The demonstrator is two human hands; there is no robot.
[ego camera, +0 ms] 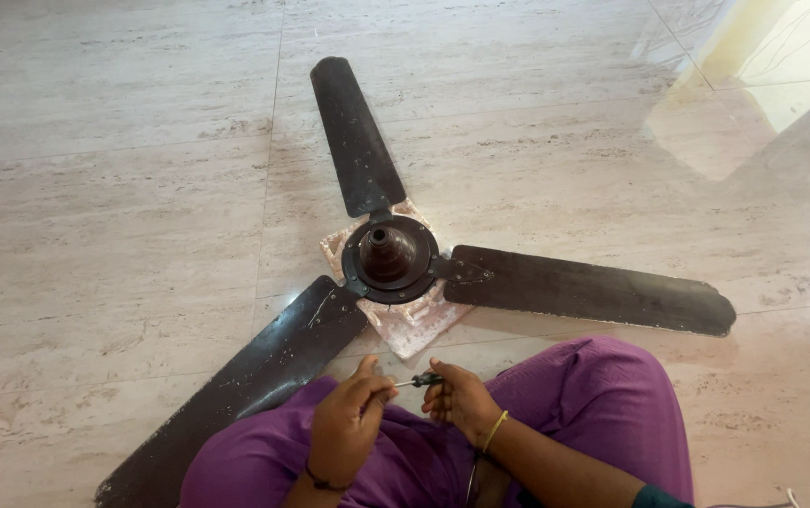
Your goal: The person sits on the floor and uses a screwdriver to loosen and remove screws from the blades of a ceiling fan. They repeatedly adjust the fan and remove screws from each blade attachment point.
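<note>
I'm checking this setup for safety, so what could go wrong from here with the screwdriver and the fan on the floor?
1. Both hands meet on the small screwdriver: the left hand pinches its metal end, the right hand its handle. A slip might jab a finger.
2. The ceiling fan rests only on a folded cloth on the polished floor, so pushing on it could make it slide.
3. One blade lies against the person's knee and could get bent.
</note>
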